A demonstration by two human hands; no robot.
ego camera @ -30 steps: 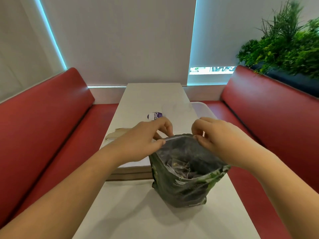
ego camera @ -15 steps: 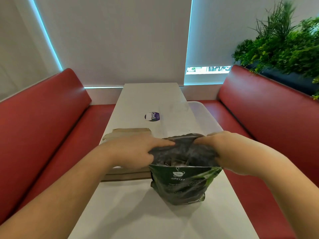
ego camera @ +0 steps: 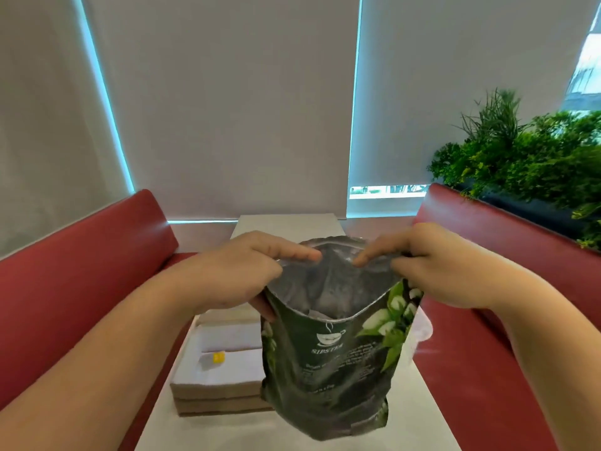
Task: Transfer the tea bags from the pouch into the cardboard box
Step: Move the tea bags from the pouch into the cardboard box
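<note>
A dark green tea pouch [ego camera: 331,362] with a white cup logo and leaf print is held up above the table, its silver-lined mouth pulled wide. My left hand [ego camera: 240,271] grips the left side of the rim and my right hand [ego camera: 432,265] grips the right side. A pale tea bag just shows inside the mouth. Left of the pouch, the open cardboard box [ego camera: 218,398] rests on the table, with a white lining and a small yellow tag [ego camera: 218,357] inside.
The white table [ego camera: 419,415] runs between two red benches, one on the left [ego camera: 65,288] and one on the right [ego camera: 487,369]. Green plants [ego camera: 533,161] stand behind the right bench. A clear plastic container edge [ego camera: 424,330] shows behind the pouch.
Both hands have lifted the pouch off the table and toward me, its mouth spread wider. The camera has tilted up.
</note>
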